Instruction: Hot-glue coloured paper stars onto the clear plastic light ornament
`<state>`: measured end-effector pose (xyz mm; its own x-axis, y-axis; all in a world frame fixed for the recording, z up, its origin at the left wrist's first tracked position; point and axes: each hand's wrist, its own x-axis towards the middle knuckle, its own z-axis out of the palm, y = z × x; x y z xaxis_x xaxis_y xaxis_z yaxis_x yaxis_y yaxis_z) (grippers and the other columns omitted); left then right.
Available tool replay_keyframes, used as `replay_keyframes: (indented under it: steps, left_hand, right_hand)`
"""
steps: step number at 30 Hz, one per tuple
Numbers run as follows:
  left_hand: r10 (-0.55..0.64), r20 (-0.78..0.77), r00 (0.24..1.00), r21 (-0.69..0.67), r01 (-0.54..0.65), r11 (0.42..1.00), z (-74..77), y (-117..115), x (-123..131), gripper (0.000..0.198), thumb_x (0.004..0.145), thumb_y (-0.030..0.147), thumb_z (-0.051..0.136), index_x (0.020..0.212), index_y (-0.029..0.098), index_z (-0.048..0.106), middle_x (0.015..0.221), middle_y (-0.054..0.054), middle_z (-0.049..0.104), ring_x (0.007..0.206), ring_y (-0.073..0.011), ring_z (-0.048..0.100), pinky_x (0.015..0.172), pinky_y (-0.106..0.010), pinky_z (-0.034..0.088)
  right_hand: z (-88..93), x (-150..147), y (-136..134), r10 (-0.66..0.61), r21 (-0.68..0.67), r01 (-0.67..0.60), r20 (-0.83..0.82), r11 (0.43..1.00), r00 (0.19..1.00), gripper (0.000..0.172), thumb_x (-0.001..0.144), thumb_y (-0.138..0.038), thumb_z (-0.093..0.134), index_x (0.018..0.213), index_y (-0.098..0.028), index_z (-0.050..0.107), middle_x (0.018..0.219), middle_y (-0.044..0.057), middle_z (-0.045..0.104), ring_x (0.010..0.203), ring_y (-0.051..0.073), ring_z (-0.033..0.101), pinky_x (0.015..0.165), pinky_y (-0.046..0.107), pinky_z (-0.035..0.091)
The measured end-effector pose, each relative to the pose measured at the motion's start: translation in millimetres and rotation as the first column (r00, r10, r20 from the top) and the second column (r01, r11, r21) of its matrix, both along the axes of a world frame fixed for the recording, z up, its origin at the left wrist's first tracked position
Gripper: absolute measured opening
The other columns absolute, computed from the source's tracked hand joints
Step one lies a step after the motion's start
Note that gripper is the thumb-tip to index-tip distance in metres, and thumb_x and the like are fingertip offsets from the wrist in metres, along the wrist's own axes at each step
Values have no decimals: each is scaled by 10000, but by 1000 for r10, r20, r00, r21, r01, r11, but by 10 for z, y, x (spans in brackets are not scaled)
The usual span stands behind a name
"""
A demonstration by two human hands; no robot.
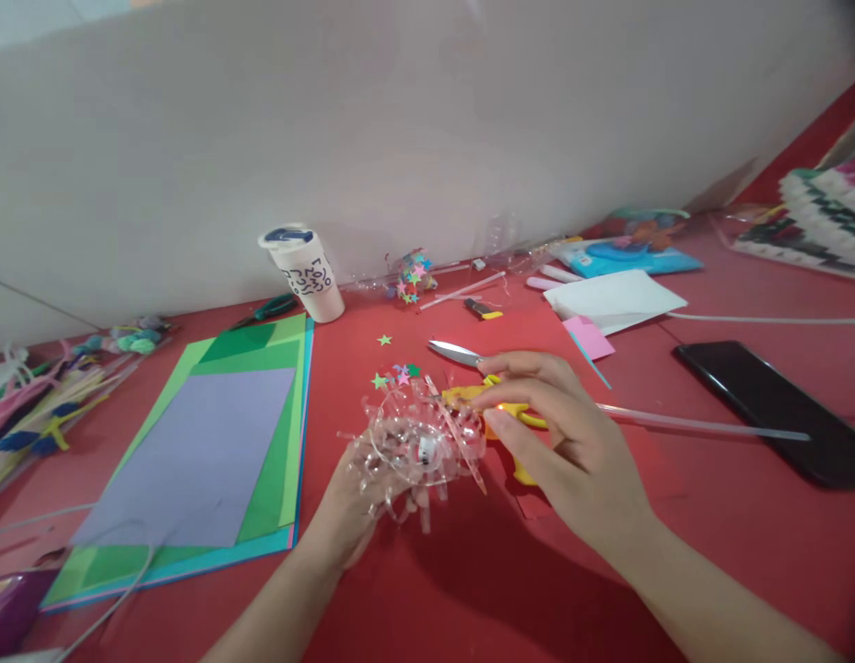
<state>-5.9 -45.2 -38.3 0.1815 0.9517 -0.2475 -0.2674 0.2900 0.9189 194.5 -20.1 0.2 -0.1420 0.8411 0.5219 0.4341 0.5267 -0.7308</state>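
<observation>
My left hand is closed around a bunch of clear curled plastic strips; the strips partly hide its fingers. A small white piece with dark marks sits in the bunch, and a thin pinkish pointed stick slants across its right side. My right hand hovers just right of the bunch, thumb and fingertips drawn together in a pinch; what is between them is unclear. Beneath it lie yellow-handled scissors, their handles partly covered by my fingers. Small coloured paper stars lie beyond the bunch.
A white cup stands near the wall. Coloured paper sheets lie left, a black phone right. Farther back are a cutter, a star-covered cluster, white paper and a blue packet. A clear stick overlaps the phone.
</observation>
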Motion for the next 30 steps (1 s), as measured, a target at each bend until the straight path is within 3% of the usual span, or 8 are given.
replay_keyframes:
  steps: [5, 11, 16, 19, 22, 24, 27, 30]
  left_hand:
    - [26, 108, 994, -61, -20, 998, 24, 29, 7, 245, 693, 196, 766, 907, 147, 655, 570, 24, 625, 468, -57, 533, 453, -144, 402]
    - [13, 155, 988, -139, 9, 990, 42, 44, 23, 209, 691, 260, 777, 752, 125, 630, 540, 23, 597, 457, -46, 527, 449, -127, 407]
    - [22, 169, 985, -162, 5, 987, 60, 27, 35, 207, 682, 248, 773, 769, 131, 626, 637, 8, 636, 517, -63, 581, 493, -149, 446]
    - [39, 90, 995, -114, -28, 993, 63, 33, 28, 202, 671, 198, 758, 806, 137, 621, 647, 0, 656, 556, -92, 605, 536, -181, 459]
    - [61, -62, 996, 18, -60, 998, 59, 55, 7, 234, 675, 216, 756, 851, 145, 619, 639, -3, 666, 539, -102, 589, 538, -206, 445]
    - [90, -103, 991, 70, -83, 994, 54, 65, -19, 266, 669, 243, 770, 869, 154, 617, 670, -5, 673, 549, -109, 591, 548, -218, 447]
    - [94, -152, 984, 121, -75, 990, 44, 62, -70, 315, 671, 263, 776, 928, 184, 612, 776, -10, 685, 661, -132, 632, 635, -236, 483]
    - [32, -239, 970, 167, 9, 986, 36, 56, -104, 368, 664, 282, 777, 973, 206, 591, 865, -24, 688, 739, -161, 650, 731, -280, 509]
  right_hand:
    - [10, -38, -76, 83, 259, -119, 147, 959, 986, 157, 793, -85, 585, 844, -233, 570, 1131, 68, 546, 1070, 232, 506, 924, 437, 395]
    - [-88, -114, -90, 61, 318, -139, 244, 938, 968, 146, 791, -93, 607, 808, -225, 546, 1156, 77, 565, 1092, 255, 510, 911, 462, 391]
    - [-131, -124, -113, 13, 404, -123, 265, 906, 964, 159, 767, -96, 623, 846, -225, 574, 1162, 89, 570, 1096, 270, 514, 924, 461, 401]
    - [-105, -97, -113, -13, 409, -76, 211, 909, 977, 172, 762, -92, 616, 853, -236, 601, 1100, 86, 577, 1037, 259, 544, 906, 446, 408]
    - [-92, -88, -71, 6, 131, -1, -39, 991, 999, 88, 771, -161, 615, 790, -246, 602, 977, 55, 563, 911, 219, 563, 835, 410, 442]
    - [-100, -103, -30, 16, -141, -45, -199, 989, 980, 26, 799, -249, 593, 785, -240, 573, 904, 37, 555, 822, 192, 575, 737, 364, 486]
    - [-119, -141, 20, 64, -395, -171, -272, 903, 960, 161, 871, -384, 505, 913, -229, 524, 757, -1, 563, 607, 149, 589, 512, 287, 505]
    - [-126, -164, 41, 101, -558, -284, -336, 780, 936, 320, 914, -494, 386, 1058, -221, 471, 758, -6, 577, 515, 135, 595, 400, 265, 505]
